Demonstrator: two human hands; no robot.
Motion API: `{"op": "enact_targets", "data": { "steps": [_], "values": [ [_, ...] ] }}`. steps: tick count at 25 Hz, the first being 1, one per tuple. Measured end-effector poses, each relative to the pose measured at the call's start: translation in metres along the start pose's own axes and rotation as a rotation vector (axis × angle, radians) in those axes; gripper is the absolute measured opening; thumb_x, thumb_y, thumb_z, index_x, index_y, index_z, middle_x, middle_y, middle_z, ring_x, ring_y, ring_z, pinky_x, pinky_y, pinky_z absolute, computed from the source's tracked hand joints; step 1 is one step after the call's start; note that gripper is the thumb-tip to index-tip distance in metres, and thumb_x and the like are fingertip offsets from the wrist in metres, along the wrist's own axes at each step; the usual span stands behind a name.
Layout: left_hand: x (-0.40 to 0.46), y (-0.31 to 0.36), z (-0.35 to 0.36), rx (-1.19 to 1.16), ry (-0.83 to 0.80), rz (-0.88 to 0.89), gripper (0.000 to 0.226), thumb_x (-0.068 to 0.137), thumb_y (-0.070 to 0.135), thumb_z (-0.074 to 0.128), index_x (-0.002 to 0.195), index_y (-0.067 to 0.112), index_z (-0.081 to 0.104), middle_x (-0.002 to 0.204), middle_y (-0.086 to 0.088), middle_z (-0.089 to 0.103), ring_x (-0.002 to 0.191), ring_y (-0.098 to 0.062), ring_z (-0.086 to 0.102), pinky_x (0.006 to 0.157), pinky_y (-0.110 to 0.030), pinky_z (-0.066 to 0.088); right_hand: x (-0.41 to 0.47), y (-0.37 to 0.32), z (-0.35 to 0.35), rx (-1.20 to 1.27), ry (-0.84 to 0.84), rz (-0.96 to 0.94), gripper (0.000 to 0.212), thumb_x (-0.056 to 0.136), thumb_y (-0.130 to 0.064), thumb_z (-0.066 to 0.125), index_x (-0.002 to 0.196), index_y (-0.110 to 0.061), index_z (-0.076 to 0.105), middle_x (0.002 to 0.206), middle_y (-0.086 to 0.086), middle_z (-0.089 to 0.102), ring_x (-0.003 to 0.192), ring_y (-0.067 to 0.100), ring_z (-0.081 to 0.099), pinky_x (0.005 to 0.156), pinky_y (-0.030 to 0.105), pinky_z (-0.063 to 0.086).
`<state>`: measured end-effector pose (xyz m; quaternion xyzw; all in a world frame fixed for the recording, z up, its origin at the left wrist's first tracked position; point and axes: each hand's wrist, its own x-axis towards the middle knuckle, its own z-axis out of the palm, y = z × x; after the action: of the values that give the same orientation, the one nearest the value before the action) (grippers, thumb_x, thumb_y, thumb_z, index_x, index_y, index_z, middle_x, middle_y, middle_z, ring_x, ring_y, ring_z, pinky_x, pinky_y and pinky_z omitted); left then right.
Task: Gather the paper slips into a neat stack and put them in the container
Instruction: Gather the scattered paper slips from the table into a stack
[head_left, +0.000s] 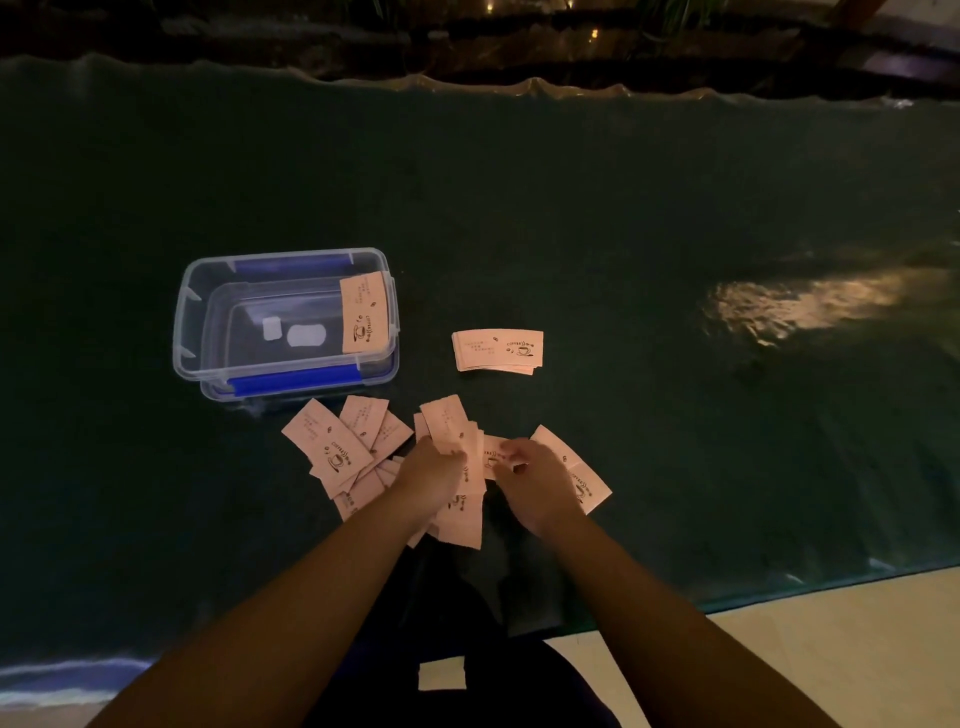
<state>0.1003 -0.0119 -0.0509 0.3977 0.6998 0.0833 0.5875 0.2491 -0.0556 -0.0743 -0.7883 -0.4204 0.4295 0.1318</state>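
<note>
Premises appear to be a dimly lit café or lounge: dark glossy table (623, 218), coffee-printed paper slips (497, 351), plants beyond its far edge.

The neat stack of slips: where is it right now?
In the head view the neat stack lies on the dark table, right of the container and beyond both hands, apart from the loose slips.

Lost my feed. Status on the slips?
Left hand holding fanned slips, right hand pulling one in. Neat stack waiting beside container. Loose pile left. Nothing blocking.
</note>
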Motion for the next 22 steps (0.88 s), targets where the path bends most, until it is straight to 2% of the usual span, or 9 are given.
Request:
{"op": "enact_targets", "data": {
  "steps": [2, 4, 7, 10, 12, 14, 16, 18, 22],
  "values": [
    [-0.002, 0.0, -0.006, 0.013, 0.002, -0.008, 0.036, 0.101, 0.016, 0.059, 0.136, 0.005, 0.055, 0.088, 0.005, 0.061, 0.072, -0.009, 0.06, 0.054, -0.021, 0.053, 0.002, 0.015, -0.02, -0.194, 0.156, 0.062, 0.048, 0.095, -0.034, 0.069, 0.142, -0.028, 0.057, 0.144, 0.006, 0.055, 0.128, 0.026, 0.051, 0.099, 0.043, 0.051],
    [-0.002, 0.009, -0.008, 0.114, 0.013, -0.098, 0.029, 0.104, 0.022, 0.056, 0.129, 0.008, 0.057, 0.085, 0.001, 0.059, 0.068, -0.01, 0.057, 0.055, -0.02, 0.046, 0.003, 0.027, -0.036, -0.358, 0.192, 0.14, 0.071, 0.088, -0.04, 0.075, 0.151, -0.026, 0.045, 0.151, 0.009, 0.046, 0.139, 0.033, 0.04, 0.106, 0.055, 0.045],
    [-0.006, 0.016, -0.013, 0.229, 0.0, -0.18, 0.023, 0.105, 0.024, 0.055, 0.125, 0.012, 0.057, 0.097, -0.005, 0.06, 0.074, -0.015, 0.058, 0.062, -0.025, 0.046, 0.004, 0.038, -0.045, -0.378, 0.111, 0.201, 0.088, 0.083, -0.039, 0.084, 0.156, -0.022, 0.039, 0.155, 0.011, 0.041, 0.144, 0.035, 0.039, 0.109, 0.057, 0.046],
    [-0.011, 0.012, -0.016, 0.22, -0.022, -0.182, 0.012, 0.105, 0.024, 0.055, 0.116, 0.018, 0.056, 0.093, -0.002, 0.06, 0.07, -0.014, 0.056, 0.059, -0.027, 0.045, 0.005, 0.042, -0.038, -0.3, 0.118, 0.168, 0.067, 0.088, -0.034, 0.081, 0.145, -0.015, 0.051, 0.141, 0.012, 0.055, 0.128, 0.033, 0.056, 0.1, 0.051, 0.054],
    [-0.015, 0.008, -0.018, 0.167, -0.047, -0.195, 0.011, 0.105, 0.025, 0.056, 0.114, 0.019, 0.056, 0.093, -0.001, 0.061, 0.073, -0.014, 0.058, 0.058, -0.028, 0.045, 0.002, 0.038, -0.026, -0.182, 0.103, 0.152, 0.037, 0.1, -0.029, 0.067, 0.133, -0.014, 0.059, 0.125, 0.01, 0.069, 0.101, 0.024, 0.068, 0.082, 0.041, 0.061],
    [-0.017, 0.007, -0.019, 0.082, -0.071, -0.197, 0.005, 0.104, 0.024, 0.057, 0.108, 0.022, 0.056, 0.096, -0.001, 0.064, 0.077, -0.016, 0.061, 0.063, -0.032, 0.049, 0.0, 0.029, -0.013, -0.141, 0.065, 0.145, 0.024, 0.106, -0.027, 0.058, 0.126, -0.016, 0.063, 0.111, 0.004, 0.073, 0.087, 0.017, 0.07, 0.067, 0.032, 0.061],
    [-0.02, 0.01, -0.021, 0.038, -0.074, -0.204, 0.009, 0.105, 0.024, 0.056, 0.096, 0.023, 0.054, 0.094, -0.001, 0.064, 0.085, -0.019, 0.065, 0.079, -0.037, 0.056, 0.001, 0.02, -0.001, -0.152, 0.021, 0.116, 0.022, 0.106, -0.027, 0.058, 0.125, -0.02, 0.065, 0.104, -0.002, 0.07, 0.081, 0.011, 0.069, 0.055, 0.022, 0.053],
    [-0.023, 0.012, -0.027, 0.06, -0.052, -0.225, 0.009, 0.106, 0.023, 0.054, 0.097, 0.02, 0.053, 0.096, -0.004, 0.064, 0.099, -0.024, 0.067, 0.095, -0.039, 0.055, 0.005, 0.014, 0.006, -0.152, -0.014, 0.082, 0.025, 0.106, -0.023, 0.057, 0.129, -0.024, 0.065, 0.106, -0.004, 0.07, 0.079, 0.008, 0.066, 0.052, 0.018, 0.047],
    [-0.024, 0.007, -0.039, 0.028, -0.021, -0.244, 0.002, 0.106, 0.019, 0.052, 0.105, 0.017, 0.052, 0.109, -0.008, 0.065, 0.111, -0.029, 0.065, 0.105, -0.046, 0.052, 0.02, -0.005, 0.005, -0.032, -0.039, 0.07, 0.037, 0.101, -0.024, 0.054, 0.138, -0.027, 0.056, 0.12, -0.001, 0.072, 0.077, 0.004, 0.065, 0.055, 0.023, 0.051]
  ]
}}
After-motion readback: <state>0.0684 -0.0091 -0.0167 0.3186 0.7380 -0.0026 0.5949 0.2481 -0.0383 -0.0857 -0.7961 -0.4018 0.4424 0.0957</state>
